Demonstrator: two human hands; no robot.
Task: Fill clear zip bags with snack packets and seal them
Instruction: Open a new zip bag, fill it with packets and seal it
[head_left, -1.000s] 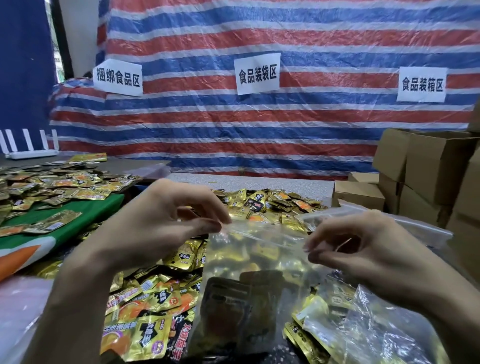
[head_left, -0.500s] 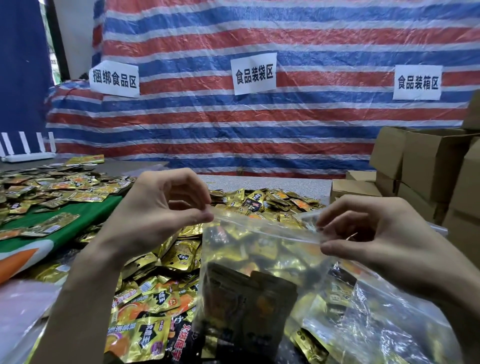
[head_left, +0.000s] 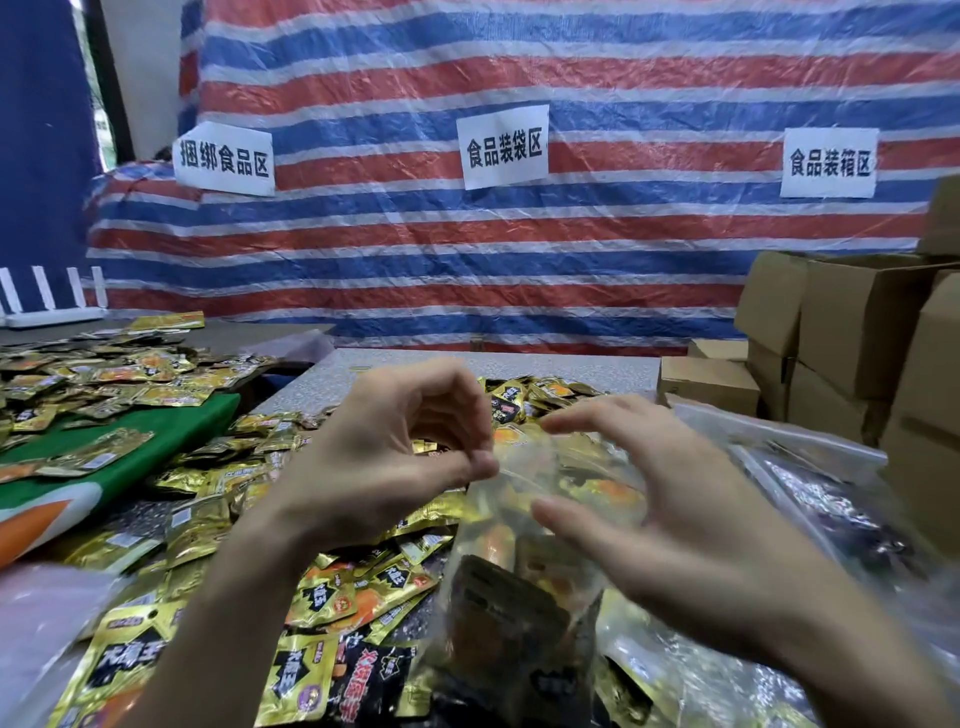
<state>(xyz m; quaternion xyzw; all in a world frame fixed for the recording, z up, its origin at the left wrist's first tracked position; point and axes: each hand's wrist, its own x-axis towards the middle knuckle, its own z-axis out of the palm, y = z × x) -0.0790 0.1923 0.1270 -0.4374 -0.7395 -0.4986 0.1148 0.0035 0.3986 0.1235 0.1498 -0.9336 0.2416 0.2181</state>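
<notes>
Before us hangs a crinkled tarp striped red, blue and white, with plain cardboard boxes stacked at the right. Shiny gold foil snack packets lie heaped across the table. Above the heap we hold the clear zip bag, its film soft and wrinkled, packets inside. Our left hand pinches its top edge between thumb and curled fingers. Our right hand arches beside it, fingers spread, gripping nothing.
</notes>
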